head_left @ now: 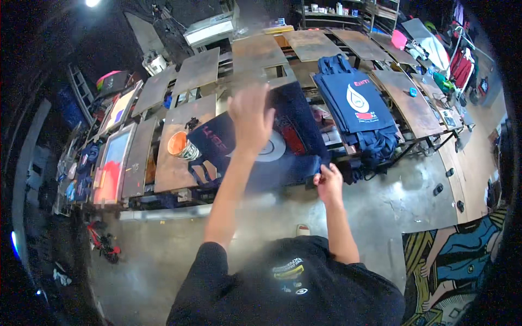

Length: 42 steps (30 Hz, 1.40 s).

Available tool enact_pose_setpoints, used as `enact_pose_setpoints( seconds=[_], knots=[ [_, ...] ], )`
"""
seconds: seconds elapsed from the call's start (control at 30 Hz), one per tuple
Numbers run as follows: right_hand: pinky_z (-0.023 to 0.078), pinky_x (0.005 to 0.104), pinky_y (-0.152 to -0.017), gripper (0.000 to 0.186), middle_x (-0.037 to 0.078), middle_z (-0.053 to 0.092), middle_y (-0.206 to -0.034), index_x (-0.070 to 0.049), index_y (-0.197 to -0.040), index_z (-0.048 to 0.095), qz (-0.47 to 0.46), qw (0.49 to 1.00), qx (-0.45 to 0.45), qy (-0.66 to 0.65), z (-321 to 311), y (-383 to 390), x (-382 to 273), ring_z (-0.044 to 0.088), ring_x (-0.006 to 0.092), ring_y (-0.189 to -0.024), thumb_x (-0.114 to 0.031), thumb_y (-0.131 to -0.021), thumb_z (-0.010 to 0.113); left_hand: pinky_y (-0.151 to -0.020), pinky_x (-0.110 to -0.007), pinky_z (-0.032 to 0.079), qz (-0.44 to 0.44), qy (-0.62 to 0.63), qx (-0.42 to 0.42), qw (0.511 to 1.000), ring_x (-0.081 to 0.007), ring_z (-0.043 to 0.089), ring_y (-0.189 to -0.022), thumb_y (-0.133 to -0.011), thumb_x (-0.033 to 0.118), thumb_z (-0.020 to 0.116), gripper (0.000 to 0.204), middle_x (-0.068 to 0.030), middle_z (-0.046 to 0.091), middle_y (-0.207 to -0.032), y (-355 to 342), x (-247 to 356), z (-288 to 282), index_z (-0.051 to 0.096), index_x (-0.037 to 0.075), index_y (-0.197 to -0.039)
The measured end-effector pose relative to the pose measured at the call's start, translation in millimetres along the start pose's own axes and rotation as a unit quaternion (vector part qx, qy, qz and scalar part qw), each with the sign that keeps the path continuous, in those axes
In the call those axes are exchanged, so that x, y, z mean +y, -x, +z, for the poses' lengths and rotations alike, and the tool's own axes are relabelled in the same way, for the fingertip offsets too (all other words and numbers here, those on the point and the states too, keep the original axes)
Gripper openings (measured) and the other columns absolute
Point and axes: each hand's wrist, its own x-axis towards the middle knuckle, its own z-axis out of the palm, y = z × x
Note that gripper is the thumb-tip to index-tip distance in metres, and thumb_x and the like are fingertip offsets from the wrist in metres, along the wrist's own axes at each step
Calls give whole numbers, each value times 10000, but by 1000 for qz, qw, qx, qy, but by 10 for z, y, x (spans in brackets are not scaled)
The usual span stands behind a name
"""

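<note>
A navy tote bag (303, 119) with a white drop-shaped print and red patches is spread at a slant in front of me, smeared by motion in places. My right hand (329, 183) has its fingers closed on the bag's near right corner. Over the bag's left part is my left hand (251, 117), blurred, its fingers stretched out and thumb apart; whether it touches the cloth I cannot tell. To the right lies a stack of similar printed navy tote bags (340, 98), with straps at the far end and bunched cloth at the near end.
An orange-stained bucket (184, 145) stands left of the bag. Flat boards (197, 70) line the long table in rows. Framed printing screens (113, 168) lean at the left, one with red ink. A small blue object (413, 92) rests on a right-hand board. Concrete floor (380, 201) runs below.
</note>
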Motion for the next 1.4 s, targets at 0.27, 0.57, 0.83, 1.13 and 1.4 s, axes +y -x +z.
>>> enact_pose_setpoints(
  seconds=[0.27,0.57,0.83,1.13,1.4],
  knots=[
    [572,298,-637,125,155,647,-802,6,-903,533,265,938,98,-200,-461,-775,590,641,224,-677,-104,-958,555,-1078,-480,291,-308,29,75,948,-372,421,-1292,-850,254,722,573,-188,504,-1350,1931,114,459,503,49,-1339],
    [557,344,-596,109,118,621,-754,-45,-880,536,264,962,13,-67,-571,-1051,577,667,244,-694,-143,-922,558,-992,-503,450,-869,295,19,398,-345,522,-1200,-796,668,683,866,-191,525,-1324,4155,-362,711,469,56,-1369],
    [509,315,-570,97,88,639,-762,-23,-967,573,100,991,-22,89,-288,-1199,185,646,202,-639,-96,-917,532,-955,-501,498,-713,597,51,365,-292,654,-1014,-961,308,609,290,-120,699,-1076,3115,-643,627,631,74,-1132],
    [490,337,-738,323,123,680,-1056,11,-1235,572,143,981,-126,-36,599,-2092,-303,637,223,-837,-184,-980,535,-1038,-491,468,-573,710,79,402,-295,606,-1121,-935,221,641,234,-111,664,-1090,1044,-2056,911,604,38,-1076],
    [494,361,-671,122,119,653,-860,-15,-1020,563,-156,977,-116,88,984,-1715,-719,626,237,-732,-98,-933,553,-831,-418,535,-509,708,8,489,-205,637,-911,-927,169,645,212,-35,653,-1014,725,-2025,621,613,87,-1120]
  ],
)
